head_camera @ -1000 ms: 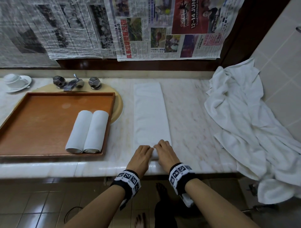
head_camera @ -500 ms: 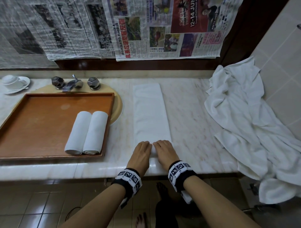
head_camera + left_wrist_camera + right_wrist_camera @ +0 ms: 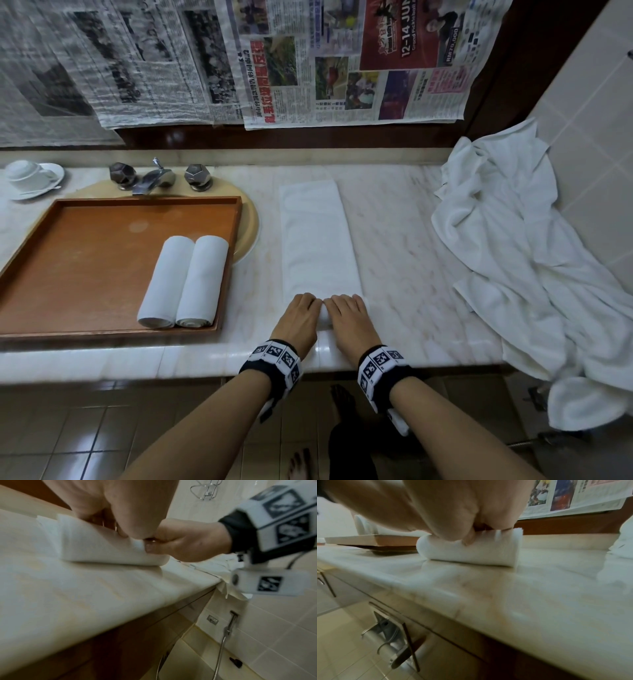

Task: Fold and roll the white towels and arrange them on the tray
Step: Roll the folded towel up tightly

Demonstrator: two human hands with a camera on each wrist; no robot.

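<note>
two rolled towels (image 3: 183,281) already lie side by side, touching, at the lower right of the wooden tray (image 3: 68,274), which sits at the left of the head view. a third, the folded towel (image 3: 318,240), is a long narrow strip on the marble worktop (image 3: 411,257) at the centre of the frame, just right of the tray. its near end is turned up into a small roll (image 3: 471,551) at the lower centre, close to the worktop's front edge; most of the strip ahead is flat and unrolled.

the left hand (image 3: 298,322) and right hand (image 3: 349,322) sit side by side on that roll. both have fingers curled over the top of it, and in the wrist views the thumbs tuck against the near face of the roll, so each hand grips the cloth rather than lying flat on it.

as a judgement, the rolling of this third towel has only just started; it must be rolled to the far end and set on the tray beside the other two. a heap of loose white towels (image 3: 531,257) is piled at the right of the frame against the tiled wall, and how many it holds cannot be told, so an unknown number remain to fold and roll.

counted: two finished rolls, one towel being rolled, one heap, one tray, two hands. at the upper left, one cup on a saucer (image 3: 30,176) and one tap (image 3: 156,176) between two knobs.
</note>
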